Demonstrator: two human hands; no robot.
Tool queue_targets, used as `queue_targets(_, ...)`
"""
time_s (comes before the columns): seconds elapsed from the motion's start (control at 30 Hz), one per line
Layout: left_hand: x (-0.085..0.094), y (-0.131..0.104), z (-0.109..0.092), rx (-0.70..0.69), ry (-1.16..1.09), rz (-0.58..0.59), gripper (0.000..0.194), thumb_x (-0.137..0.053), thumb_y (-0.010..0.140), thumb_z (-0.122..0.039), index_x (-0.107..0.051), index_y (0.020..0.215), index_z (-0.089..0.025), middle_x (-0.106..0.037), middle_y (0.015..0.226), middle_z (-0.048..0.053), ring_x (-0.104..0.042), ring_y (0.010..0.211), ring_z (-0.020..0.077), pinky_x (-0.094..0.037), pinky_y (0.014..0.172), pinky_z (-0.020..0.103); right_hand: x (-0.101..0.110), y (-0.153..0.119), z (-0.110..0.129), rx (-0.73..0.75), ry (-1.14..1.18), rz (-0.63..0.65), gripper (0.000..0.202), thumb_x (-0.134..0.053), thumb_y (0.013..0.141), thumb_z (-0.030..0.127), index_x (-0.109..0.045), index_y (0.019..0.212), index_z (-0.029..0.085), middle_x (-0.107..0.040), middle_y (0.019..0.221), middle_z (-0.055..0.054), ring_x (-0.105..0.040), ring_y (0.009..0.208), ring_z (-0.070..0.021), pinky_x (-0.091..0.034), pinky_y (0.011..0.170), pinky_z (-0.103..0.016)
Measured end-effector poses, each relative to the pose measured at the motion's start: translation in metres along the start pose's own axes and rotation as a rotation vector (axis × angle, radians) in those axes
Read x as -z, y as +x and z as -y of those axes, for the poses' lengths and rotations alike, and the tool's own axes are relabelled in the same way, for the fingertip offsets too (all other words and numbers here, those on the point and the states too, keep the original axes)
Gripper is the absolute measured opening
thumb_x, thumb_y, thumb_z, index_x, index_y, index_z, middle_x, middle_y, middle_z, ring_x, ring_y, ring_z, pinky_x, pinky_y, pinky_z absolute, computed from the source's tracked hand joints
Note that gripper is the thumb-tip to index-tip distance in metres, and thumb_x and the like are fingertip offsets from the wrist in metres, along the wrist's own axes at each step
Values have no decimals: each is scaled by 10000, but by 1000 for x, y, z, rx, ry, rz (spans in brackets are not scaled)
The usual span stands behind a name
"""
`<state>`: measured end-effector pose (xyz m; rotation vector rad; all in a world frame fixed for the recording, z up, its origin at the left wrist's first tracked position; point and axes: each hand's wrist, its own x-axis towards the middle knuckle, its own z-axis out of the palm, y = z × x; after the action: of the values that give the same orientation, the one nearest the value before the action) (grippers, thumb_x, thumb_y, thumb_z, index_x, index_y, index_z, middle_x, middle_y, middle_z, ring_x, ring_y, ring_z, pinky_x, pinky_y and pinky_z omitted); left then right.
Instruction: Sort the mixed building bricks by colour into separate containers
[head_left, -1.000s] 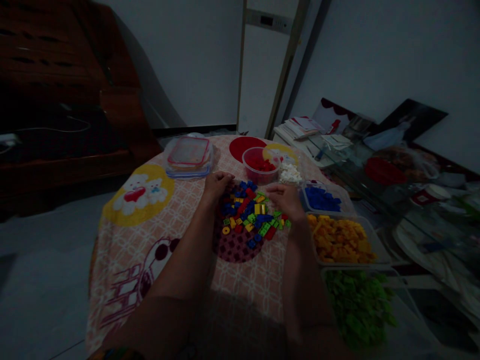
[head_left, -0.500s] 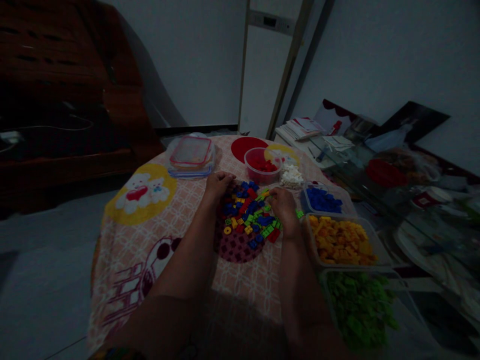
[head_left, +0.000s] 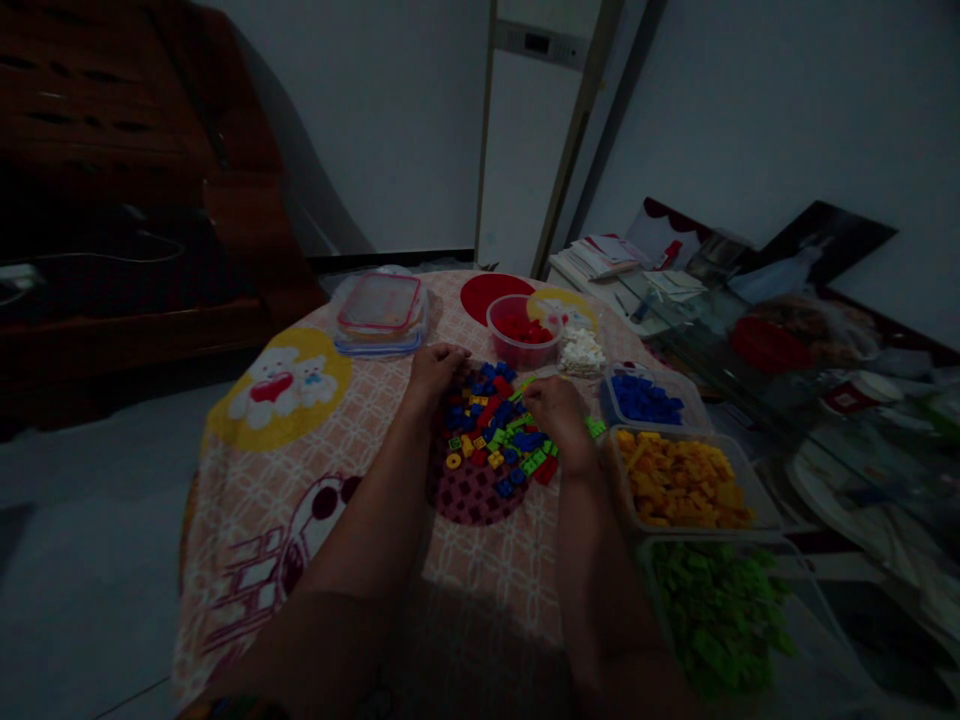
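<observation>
A loose pile of small red, blue, yellow and green bricks (head_left: 495, 425) lies on the patterned tablecloth (head_left: 480, 570). At the pile's upper left edge rests my left hand (head_left: 439, 372), its fingers curled; whether anything is between them is too dark to tell. My right hand (head_left: 556, 402) is over the pile's upper right side, fingers pinched on something I cannot make out. Beyond the pile stands a round tub of red bricks (head_left: 525, 330), with a heap of white bricks (head_left: 581, 352) beside it.
Along the right are boxes of blue bricks (head_left: 646, 398), yellow bricks (head_left: 686, 480) and green bricks (head_left: 720, 610). Stacked lids (head_left: 381, 312) lie at the back left. A glass-topped table (head_left: 705, 350) holds papers and dishes at the right.
My right hand has shifted slightly left over the pile, its fingertips now nearer the middle. My left hand has stayed nearly in place.
</observation>
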<state>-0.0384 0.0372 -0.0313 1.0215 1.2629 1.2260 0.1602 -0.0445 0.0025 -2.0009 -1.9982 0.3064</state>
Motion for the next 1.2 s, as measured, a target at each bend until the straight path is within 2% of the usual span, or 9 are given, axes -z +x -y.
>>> queue_targets(0.1,0,0,1,6,4,1,99,-687,754,-252,-687,762,-153,-693,660,26,-630,577,132,-501,562,223,-8,1,1,19,-82,41,230,-661,848,206,-813,1008,271,-797,1036,-59,-706,1014,-235,-490,889,-304)
queue_targets(0.23,0,0,0,14,-2,0,96,-670,755,-238,-696,768,-146,-695,663,24,-629,568,133,-501,561,230,-13,3,1,77,-99,78,361,-685,847,197,-773,1187,278,-777,1146,-76,-682,1120,-265,-480,982,-345)
queue_targets(0.4,-2,-1,-2,28,18,-8,88,-654,761,-225,-695,761,-148,-687,642,12,-615,548,122,-485,550,218,-11,2,2,102,-98,97,334,-658,874,195,-787,1168,286,-782,1138,-66,-684,1130,-258,-484,988,-332)
queue_targets(0.57,-2,-1,-2,22,12,-1,73,-654,764,-218,-683,741,-154,-679,637,10,-628,566,131,-491,552,220,-10,2,0,114,-28,79,287,-645,885,186,-801,1117,248,-790,1113,-67,-698,1088,-234,-480,967,-306)
queue_targets(0.83,-2,-1,-1,22,7,2,87,-672,769,-242,-672,742,-159,-662,624,11,-619,564,136,-485,553,227,4,4,-18,16,219,-174,278,-611,871,177,-813,1053,232,-802,1060,-69,-728,984,-222,-511,918,-310)
queue_targets(0.97,-2,-1,-2,18,3,0,95,-691,757,-251,-670,740,-160,-676,654,16,-622,574,136,-484,563,231,16,3,-36,-142,190,-325,322,-581,857,198,-802,1091,193,-795,1055,-113,-717,988,-262,-510,932,-360)
queue_targets(1.1,-2,-2,-3,0,9,3,97,-689,757,-253,-679,746,-157,-675,642,17,-623,568,136,-487,562,231,26,-3,-51,-313,105,-551,381,-506,884,216,-767,1148,136,-764,1101,-180,-691,1027,-299,-481,967,-405)
queue_targets(1.2,-3,-2,-2,5,9,15,99,-696,755,-255,-679,740,-158,-680,632,18,-621,558,132,-483,541,219,30,-6,-58,-376,90,-700,410,-463,896,204,-736,1191,119,-740,1121,-192,-661,1069,-304,-462,987,-412)
